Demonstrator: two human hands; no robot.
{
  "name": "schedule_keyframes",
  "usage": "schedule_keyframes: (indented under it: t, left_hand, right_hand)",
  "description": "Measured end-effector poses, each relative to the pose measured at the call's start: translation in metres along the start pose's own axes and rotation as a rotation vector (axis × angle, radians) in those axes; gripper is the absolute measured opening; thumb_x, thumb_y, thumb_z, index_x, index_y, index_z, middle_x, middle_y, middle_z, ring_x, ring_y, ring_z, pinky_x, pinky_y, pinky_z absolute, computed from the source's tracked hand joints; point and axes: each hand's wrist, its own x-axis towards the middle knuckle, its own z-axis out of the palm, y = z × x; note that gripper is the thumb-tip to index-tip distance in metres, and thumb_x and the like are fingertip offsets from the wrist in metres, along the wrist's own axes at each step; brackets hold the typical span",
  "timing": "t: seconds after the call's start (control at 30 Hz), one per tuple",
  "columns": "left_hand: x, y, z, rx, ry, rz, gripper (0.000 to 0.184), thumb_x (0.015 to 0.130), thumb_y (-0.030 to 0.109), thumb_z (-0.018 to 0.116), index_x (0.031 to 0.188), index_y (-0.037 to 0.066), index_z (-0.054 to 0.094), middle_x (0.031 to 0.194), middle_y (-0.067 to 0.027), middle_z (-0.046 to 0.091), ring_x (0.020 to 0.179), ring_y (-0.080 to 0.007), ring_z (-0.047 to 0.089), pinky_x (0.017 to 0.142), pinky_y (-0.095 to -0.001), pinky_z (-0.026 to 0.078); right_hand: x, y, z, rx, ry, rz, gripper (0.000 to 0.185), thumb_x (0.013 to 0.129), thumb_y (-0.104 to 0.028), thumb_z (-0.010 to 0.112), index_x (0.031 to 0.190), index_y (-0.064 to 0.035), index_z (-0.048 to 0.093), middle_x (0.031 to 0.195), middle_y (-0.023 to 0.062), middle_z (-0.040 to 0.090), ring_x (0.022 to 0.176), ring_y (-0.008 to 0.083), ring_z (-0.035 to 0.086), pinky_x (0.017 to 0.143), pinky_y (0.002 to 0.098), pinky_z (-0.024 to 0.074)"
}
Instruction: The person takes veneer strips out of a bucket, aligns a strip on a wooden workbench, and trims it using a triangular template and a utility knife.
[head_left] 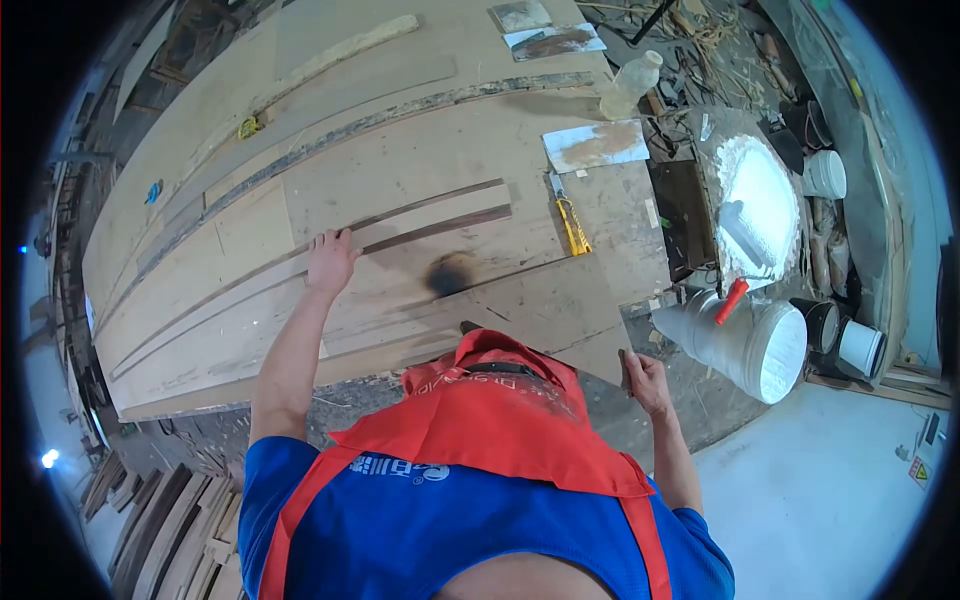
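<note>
Dark strips (440,228) under left grip (332,262), extending past both sides.

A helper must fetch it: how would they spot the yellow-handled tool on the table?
On the big wooden table, find the lower brown-smeared white sheet. Just below it in the picture, right of the dark strips, lies the yellow-handled tool. Its bright yellow handle sets it apart from strips and sheet.

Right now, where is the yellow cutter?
In the head view, the yellow cutter lies on the table, right of centre, just below a brown-smeared white board and right of the dark strips.
</note>
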Motion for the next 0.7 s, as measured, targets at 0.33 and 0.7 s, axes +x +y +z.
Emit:
schedule_keyframes:
  t: [0.33,0.7]
  left_hand:
    - [0.003,0.006,-0.001,0.071,-0.041,-0.011,0.049,0.093,0.032,0.067,0.133,0.006,0.054,0.117,-0.0198,0.059,0.111,-0.038,0.057,0.095,-0.0499,0.047]
    - [0.003,0.017,-0.007,-0.024,-0.013,-0.096,0.059,0.088,0.032,0.073,0.135,0.003,0.052,0.121,-0.0219,0.058,0.115,-0.0387,0.056,0.099,-0.0515,0.045]
  right_hand:
    - [0.006,-0.008,0.003,-0.024,-0.025,0.006,0.05,0.105,-0.042,0.055,0.077,-0.0026,0.065,0.059,-0.0002,0.056,0.047,0.0082,0.049,0.044,0.0262,0.038]
    - [0.003,-0.013,-0.001,-0.021,-0.028,0.013,0.049,0.105,-0.043,0.055,0.078,-0.0033,0.065,0.059,-0.0003,0.056,0.048,0.0079,0.05,0.044,0.0256,0.037]
